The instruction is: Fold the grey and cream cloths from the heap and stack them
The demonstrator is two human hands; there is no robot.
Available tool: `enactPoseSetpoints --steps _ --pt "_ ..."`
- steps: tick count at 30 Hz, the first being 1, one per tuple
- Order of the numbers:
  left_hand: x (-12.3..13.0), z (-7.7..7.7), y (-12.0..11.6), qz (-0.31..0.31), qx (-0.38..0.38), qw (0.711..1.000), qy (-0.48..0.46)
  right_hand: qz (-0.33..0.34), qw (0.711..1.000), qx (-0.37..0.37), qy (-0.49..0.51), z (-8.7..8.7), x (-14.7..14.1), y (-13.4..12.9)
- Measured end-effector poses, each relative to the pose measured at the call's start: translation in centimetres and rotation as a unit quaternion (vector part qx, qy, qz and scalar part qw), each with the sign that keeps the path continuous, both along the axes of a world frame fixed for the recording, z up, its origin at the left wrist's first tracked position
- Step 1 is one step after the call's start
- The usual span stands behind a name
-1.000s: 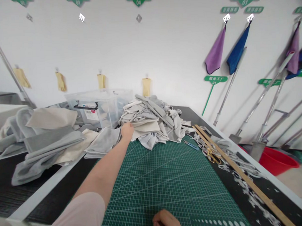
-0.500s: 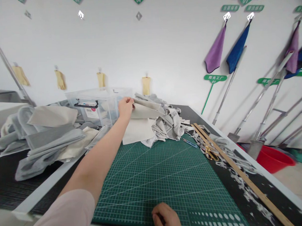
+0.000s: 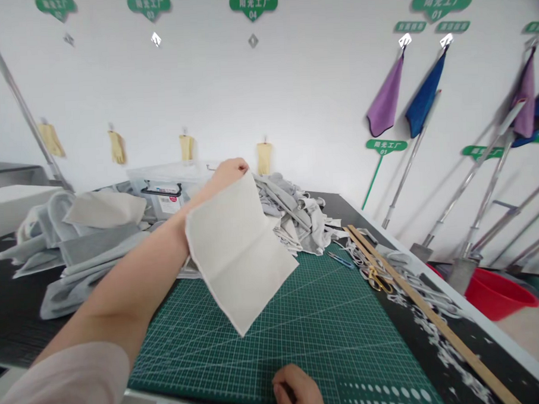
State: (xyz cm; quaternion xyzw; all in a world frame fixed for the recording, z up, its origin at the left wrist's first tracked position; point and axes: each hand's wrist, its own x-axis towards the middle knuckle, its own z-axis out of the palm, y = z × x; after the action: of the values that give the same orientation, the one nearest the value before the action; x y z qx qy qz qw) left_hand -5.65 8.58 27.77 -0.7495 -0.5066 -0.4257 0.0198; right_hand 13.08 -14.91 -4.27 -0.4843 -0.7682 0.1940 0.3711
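At the end of my outstretched arm, my left hand (image 3: 233, 168) pinches the upper corner of an off-white cloth piece (image 3: 238, 251). The cloth hangs tilted over the green cutting mat (image 3: 328, 318), with a faint crease across it. My right hand (image 3: 299, 390) rests curled at the mat's near edge, and nothing shows in its fingers. Just beyond the held cloth lies a heap of grey and off-white fabric pieces (image 3: 297, 215).
Folded grey cloths (image 3: 97, 245) and a clear plastic box (image 3: 170, 185) lie left. On the right are blue-handled snips (image 3: 342, 259), gold-handled scissors (image 3: 380, 279), a wooden strip (image 3: 430, 314) and white scraps (image 3: 445, 346). A red basin (image 3: 501, 293) stands on the floor.
My left hand has lifted the off-white cloth from the heap, and it now hangs nearer me above the mat. My right hand stays in place. The view has tipped up slightly.
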Motion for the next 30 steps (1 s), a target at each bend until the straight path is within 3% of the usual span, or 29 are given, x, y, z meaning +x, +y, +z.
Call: enactPoseSetpoints --steps 4,6,9,12,16,19,25,30 --pt "1.8 -1.9 -0.8 0.059 0.021 0.996 0.069 0.0 0.998 -0.044 0.043 1.0 -0.1 -0.3" --pt "2.7 -2.3 -1.5 0.092 0.025 0.992 0.082 -0.002 0.989 -0.103 0.103 1.6 0.0 -0.1" --pt "4.0 -2.4 -2.8 0.127 0.002 0.984 0.124 -0.015 0.944 -0.214 0.251 2.4 0.3 0.8" --pt "5.2 -2.2 -4.2 0.126 -0.012 0.975 0.181 -0.061 0.918 -0.204 0.334 3.9 0.4 2.1" --pt "6.3 -1.8 -5.7 0.073 -0.032 0.967 0.244 -0.101 0.939 -0.056 0.324 6.9 -0.6 3.5" --pt "6.6 -1.5 -6.6 0.022 -0.037 0.965 0.259 -0.089 0.935 -0.013 0.343 8.8 -1.5 4.7" --pt "5.4 -0.5 -8.0 -0.101 -0.037 0.96 0.26 -0.236 0.838 -0.056 0.488 9.6 0.4 7.7" --pt "2.9 0.1 -7.7 -0.187 -0.147 0.931 0.278 -0.227 0.805 -0.06 0.544 11.9 5.7 8.1"
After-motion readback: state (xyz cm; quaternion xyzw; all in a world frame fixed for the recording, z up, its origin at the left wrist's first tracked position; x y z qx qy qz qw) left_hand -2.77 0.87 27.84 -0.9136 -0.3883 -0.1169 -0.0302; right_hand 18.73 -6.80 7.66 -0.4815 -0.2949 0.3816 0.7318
